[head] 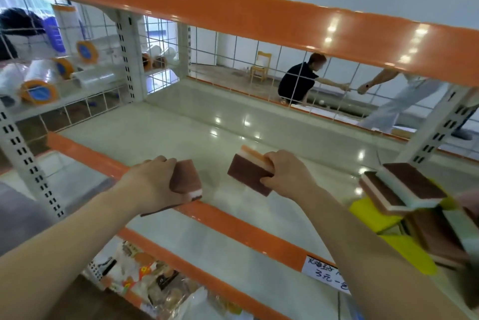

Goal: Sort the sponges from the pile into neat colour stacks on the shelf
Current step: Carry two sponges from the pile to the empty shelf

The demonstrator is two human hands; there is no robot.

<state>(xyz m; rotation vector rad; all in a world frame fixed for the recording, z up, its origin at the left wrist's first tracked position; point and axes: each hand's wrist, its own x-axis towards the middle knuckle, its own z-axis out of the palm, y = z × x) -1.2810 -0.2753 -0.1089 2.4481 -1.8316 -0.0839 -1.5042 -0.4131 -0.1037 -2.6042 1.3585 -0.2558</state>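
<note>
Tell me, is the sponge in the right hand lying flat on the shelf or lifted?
Lifted. The right hand grips the orange sponge tilted above the shelf, brown side facing the camera.

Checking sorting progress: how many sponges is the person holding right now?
2. One sponge is in the left hand over the shelf edge; another sponge is in the right hand. More lie in the pile at right, partly hidden.

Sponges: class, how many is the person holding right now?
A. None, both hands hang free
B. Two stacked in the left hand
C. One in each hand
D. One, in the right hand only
C: the left hand grips one sponge and the right hand grips another, both above the shelf.
</note>
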